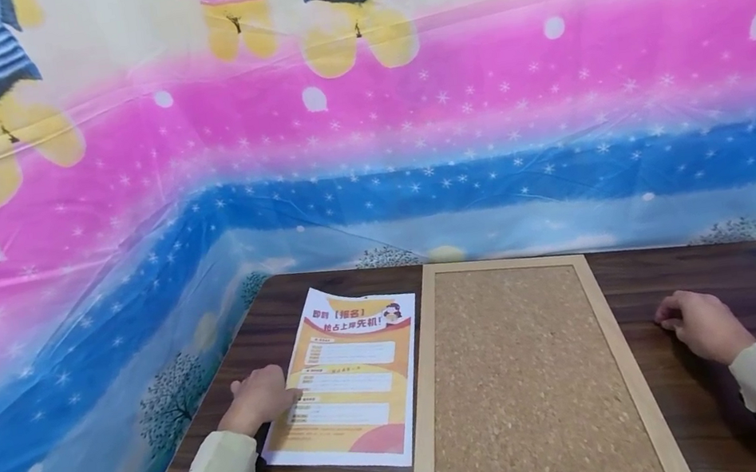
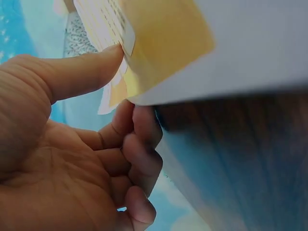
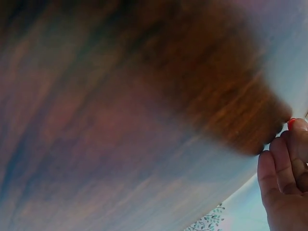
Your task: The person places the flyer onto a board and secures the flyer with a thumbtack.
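Note:
A printed orange-and-white paper flyer (image 1: 349,389) lies on the dark table, left of a cork board (image 1: 528,376) with a pale wooden frame. My left hand (image 1: 263,397) grips the flyer's left edge. In the left wrist view the thumb (image 2: 89,72) is on the printed face and the curled fingers (image 2: 142,127) are under the edge, which bends up. To the right of the board, my right hand (image 1: 705,323) is low over the table. Its fingertips pinch a small red object (image 3: 290,123), mostly hidden by the fingers.
The wood-grain table (image 1: 647,295) has its back edge against a patterned cloth (image 1: 441,114) of pink and blue, which also hangs along the left side. The board's upper end reaches near the back edge, and the flyer's right side lies close along its frame.

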Demonstrator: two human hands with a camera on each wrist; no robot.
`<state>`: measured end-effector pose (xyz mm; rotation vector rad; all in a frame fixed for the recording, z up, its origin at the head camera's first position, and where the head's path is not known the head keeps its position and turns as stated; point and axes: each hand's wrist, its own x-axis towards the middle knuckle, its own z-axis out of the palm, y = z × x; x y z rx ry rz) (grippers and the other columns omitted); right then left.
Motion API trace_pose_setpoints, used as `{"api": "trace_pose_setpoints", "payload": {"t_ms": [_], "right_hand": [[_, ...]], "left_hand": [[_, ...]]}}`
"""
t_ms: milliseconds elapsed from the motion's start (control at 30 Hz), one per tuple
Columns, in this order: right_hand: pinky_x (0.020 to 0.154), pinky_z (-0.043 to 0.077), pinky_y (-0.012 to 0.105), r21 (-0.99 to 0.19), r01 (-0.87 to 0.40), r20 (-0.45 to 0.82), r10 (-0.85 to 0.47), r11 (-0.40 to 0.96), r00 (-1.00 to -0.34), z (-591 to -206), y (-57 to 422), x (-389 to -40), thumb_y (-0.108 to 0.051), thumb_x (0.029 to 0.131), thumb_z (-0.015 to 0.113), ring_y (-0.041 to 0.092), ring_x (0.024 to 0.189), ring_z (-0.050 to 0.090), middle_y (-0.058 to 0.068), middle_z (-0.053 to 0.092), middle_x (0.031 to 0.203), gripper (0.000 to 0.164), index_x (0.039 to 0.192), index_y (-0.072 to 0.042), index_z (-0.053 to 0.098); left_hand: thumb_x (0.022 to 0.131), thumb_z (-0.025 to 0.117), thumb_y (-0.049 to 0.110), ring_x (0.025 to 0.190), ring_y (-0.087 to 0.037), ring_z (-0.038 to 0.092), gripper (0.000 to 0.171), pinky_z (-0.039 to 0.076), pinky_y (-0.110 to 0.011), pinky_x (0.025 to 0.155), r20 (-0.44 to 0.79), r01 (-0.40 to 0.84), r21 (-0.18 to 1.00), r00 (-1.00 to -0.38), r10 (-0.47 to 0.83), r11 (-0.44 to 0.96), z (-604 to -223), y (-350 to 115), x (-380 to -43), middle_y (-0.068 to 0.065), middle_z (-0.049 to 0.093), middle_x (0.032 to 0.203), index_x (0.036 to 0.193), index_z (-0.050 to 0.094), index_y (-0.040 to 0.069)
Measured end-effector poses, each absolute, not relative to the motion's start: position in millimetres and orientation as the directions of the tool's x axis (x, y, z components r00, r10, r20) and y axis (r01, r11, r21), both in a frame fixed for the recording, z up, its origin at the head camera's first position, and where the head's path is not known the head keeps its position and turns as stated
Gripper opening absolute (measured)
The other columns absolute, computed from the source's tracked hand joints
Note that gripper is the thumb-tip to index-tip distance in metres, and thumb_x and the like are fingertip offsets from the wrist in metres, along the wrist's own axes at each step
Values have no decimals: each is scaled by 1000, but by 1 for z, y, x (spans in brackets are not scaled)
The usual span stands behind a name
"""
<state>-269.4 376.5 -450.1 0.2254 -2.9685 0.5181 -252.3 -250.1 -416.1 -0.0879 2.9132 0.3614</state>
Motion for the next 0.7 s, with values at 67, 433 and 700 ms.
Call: {"api": "trace_pose_setpoints", "payload": {"t_ms": [67, 433, 700], "right_hand": [[64, 44, 48, -328, -159, 138, -119, 931, -983, -451, 377, -270, 10, 82, 63, 28, 72, 55, 10, 59, 79, 10, 82, 1, 64], [58, 43, 41, -340, -205, 192, -145, 918, -971, -447, 370, -269, 13, 83, 57, 23, 69, 54, 8, 59, 77, 16, 83, -3, 61], [55, 39, 34, -388, -214, 222, -134, 896, -966, -430, 367, -271, 9, 88, 54, 22, 68, 51, 16, 62, 87, 13, 94, 0, 61]], "left_hand": [[88, 67, 22, 62, -23, 49, 23, 29, -49, 77, -208, -88, 252, -978, -34, 964, -417, -250, -253, -8, 52, 65, 78, 59, 3], [96, 46, 5, 75, -25, 55, 28, 46, -42, 71, -192, -134, 329, -979, -73, 935, -417, -254, -257, -19, 58, 91, 117, 50, -14], [97, 41, 2, 75, -27, 57, 33, 48, -42, 66, -104, -141, 391, -989, -109, 909, -412, -254, -253, -24, 57, 92, 123, 39, -17]]}}
